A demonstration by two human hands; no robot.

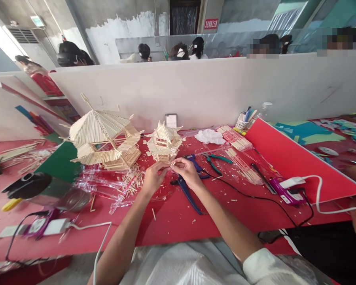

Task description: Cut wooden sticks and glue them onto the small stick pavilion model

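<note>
My left hand and my right hand meet fingertip to fingertip just in front of a small stick-built pavilion model. Both are closed in a pinch. A tiny pale piece shows at my right fingertips; its kind is too small to tell, and whatever my left fingers pinch is hidden. Below my right hand lies a blue-handled cutter. Behind that hand rests a blue glue gun, with teal-handled pliers to its right. A larger stick pavilion stands to the left.
Cut stick bits and clear wrappers litter the red table. A dark-lidded bottle lies at left. Bundled sticks, a purple power strip and a red board are at right. A white partition runs behind.
</note>
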